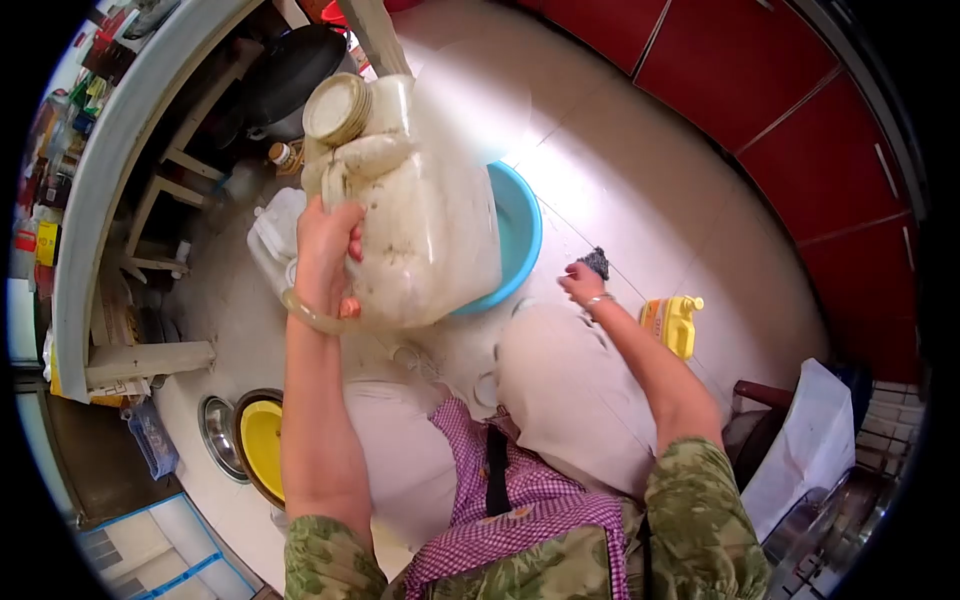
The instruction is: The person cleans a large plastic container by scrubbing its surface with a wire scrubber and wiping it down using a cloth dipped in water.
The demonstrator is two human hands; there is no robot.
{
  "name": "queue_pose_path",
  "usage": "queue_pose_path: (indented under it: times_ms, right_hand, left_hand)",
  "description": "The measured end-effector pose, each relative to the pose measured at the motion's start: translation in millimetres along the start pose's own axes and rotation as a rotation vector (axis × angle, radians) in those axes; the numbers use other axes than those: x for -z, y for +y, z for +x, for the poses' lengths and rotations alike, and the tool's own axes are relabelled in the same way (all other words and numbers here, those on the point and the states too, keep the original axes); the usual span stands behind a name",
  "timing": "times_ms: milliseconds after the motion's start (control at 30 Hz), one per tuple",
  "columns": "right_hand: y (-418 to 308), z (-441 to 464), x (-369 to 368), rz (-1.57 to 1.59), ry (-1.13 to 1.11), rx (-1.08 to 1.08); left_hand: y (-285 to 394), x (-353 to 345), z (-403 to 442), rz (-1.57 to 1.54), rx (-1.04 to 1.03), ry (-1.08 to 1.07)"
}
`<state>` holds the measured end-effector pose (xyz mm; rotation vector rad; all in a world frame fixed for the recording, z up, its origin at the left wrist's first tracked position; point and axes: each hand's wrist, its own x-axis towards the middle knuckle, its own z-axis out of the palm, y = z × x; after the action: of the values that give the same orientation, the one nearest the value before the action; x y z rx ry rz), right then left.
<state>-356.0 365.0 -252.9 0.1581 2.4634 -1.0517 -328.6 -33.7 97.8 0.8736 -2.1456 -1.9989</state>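
Observation:
My left hand (328, 245) is closed round the handle of a large, cloudy plastic jug (430, 225) with dirt specks on its side. The jug is tilted, and its wide ribbed cap (337, 108) points up and to the left. Behind it shows part of a light blue basin (518, 230). My right hand (582, 286), off to the right over the floor, pinches a dark, crinkly scouring pad (595, 262). Close to my right forearm stands a yellow jug (676, 325) with a printed label.
A smaller white jug (275, 232) stands left of the big one. Beside my left forearm are a yellow basin (262, 450) and a metal bowl (218, 438). Red cabinets (740, 100) line the right side. A wooden rack (150, 362) with a black wok (298, 68) is at left.

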Motion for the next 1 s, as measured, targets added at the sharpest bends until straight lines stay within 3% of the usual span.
queue_pose_path:
  times_ms: [67, 133, 200, 233, 467, 667, 967, 1000]
  right_hand:
    - [-18.4, 36.3, -35.6, -0.027, -0.022, -0.216]
    - [-39.2, 61.8, -55.9, 0.393, -0.054, -0.416]
    - [-50.5, 76.8, -61.2, 0.547, -0.105, -0.481]
    - [-53.9, 75.4, -64.8, 0.542, -0.018, -0.527]
    - [-53.3, 36.4, -82.1, 0.657, -0.018, -0.480]
    - [-2.4, 36.0, -80.5, 0.632, -0.189, -0.385]
    - [17.4, -2.2, -53.7, 0.727, -0.110, -0.507]
    - [17.8, -3.2, -45.7, 0.337, -0.068, -0.397]
  left_hand:
    - [0.0, 0.6, -0.5, 0.006, 0.010, -0.003]
    - [4.1, 0.2, -3.5, -0.002, 0.018, 0.008]
    - [8.5, -3.1, -9.4, -0.017, 0.035, 0.009]
    - [6.9, -3.6, -8.8, -0.011, 0.039, 0.030]
    - [11.4, 1.9, -6.2, 0.050, 0.041, 0.019]
    - [26.7, -1.4, -26.5, 0.037, 0.082, 0.008]
    - [36.9, 5.3, -41.7, -0.055, 0.104, -0.005]
    - [39.3, 6.0, -43.1, -0.057, 0.101, 0.000]
